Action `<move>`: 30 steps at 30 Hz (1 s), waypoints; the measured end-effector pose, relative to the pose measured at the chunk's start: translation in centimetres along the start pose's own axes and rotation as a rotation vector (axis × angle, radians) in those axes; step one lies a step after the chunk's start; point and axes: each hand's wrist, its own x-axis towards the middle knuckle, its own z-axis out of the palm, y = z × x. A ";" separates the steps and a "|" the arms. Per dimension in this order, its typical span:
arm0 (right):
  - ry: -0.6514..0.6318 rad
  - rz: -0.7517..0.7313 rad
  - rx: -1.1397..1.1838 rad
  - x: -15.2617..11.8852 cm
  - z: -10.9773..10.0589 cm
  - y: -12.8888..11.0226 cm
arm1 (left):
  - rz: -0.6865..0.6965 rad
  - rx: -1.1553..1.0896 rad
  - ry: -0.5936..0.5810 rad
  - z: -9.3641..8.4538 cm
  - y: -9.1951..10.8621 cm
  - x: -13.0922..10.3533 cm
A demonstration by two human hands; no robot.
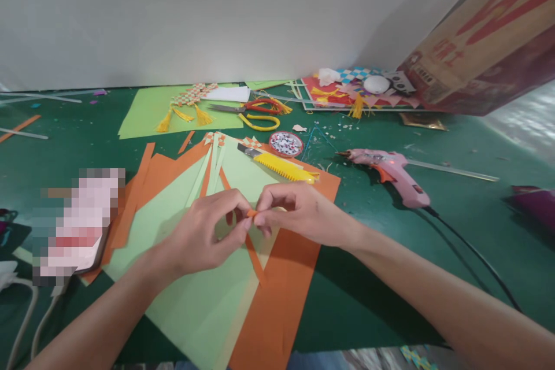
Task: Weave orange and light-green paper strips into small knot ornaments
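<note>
Thumb and fingers of my left hand (219, 228) pinch a small orange paper piece (252, 214), which looks like a strip being folded or bent. My right hand (295, 211) pinches the same piece from the other side, so the fingertips nearly meet. Both hands are held above a light green paper sheet (195, 295) lying over an orange sheet (273, 312). Under the hands an orange strip (255, 260) runs down the green sheet. Just beyond them lies a yellow utility knife (281, 165) with its blade end toward the left.
A pink glue gun (390, 173) with a cord lies at right. Scissors (247, 107), a round dish of googly eyes (286, 143) and woven tasselled paper (193, 95) are farther back. A phone (82, 225) lies left; a paper bag (485, 40) stands back right.
</note>
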 end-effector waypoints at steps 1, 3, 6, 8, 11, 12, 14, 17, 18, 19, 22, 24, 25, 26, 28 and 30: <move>0.003 0.012 0.017 0.0 0.0 0.0 | -0.013 -0.021 0.006 0.0 0.0 0.0; 0.010 0.034 0.032 0.1 0.0 0.0 | -0.044 -0.062 0.016 0.0 0.1 0.1; 0.006 0.057 0.048 0.1 0.0 0.0 | -0.064 -0.118 0.023 0.0 0.1 0.1; -0.001 0.060 0.071 0.1 -0.1 0.0 | -0.080 -0.157 0.029 0.0 0.2 0.1; -0.015 0.056 0.104 0.1 -0.1 0.0 | -0.112 -0.198 0.039 0.0 0.2 0.1; -0.018 0.054 0.107 0.1 -0.2 0.0 | -0.117 -0.204 0.044 0.0 0.3 0.1; -0.022 0.049 0.107 0.1 -0.2 0.1 | -0.117 -0.203 0.050 0.0 0.3 0.1; -0.026 0.041 0.114 0.1 -0.2 0.1 | -0.116 -0.180 0.052 -0.1 0.3 0.2; -0.028 0.039 0.117 0.1 -0.2 0.1 | -0.114 -0.173 0.053 -0.1 0.3 0.2; -0.029 0.039 0.118 0.1 -0.2 0.1 | -0.107 -0.168 0.056 -0.1 0.3 0.2; -0.029 0.040 0.118 0.1 -0.2 0.1 | -0.095 -0.171 0.068 -0.1 0.3 0.2; -0.028 0.032 0.126 0.1 -0.2 0.1 | -0.099 -0.181 0.068 -0.1 0.2 0.2; -0.026 0.027 0.133 0.1 -0.2 0.1 | -0.101 -0.192 0.065 -0.2 0.2 0.1; -0.024 0.022 0.140 0.1 -0.2 0.1 | -0.103 -0.203 0.062 -0.2 0.2 0.1; -0.021 0.017 0.154 0.1 -0.2 0.1 | -0.113 -0.220 0.053 -0.2 0.2 0.1; -0.017 0.018 0.162 0.1 -0.2 0.1 | -0.123 -0.227 0.047 -0.1 0.2 0.0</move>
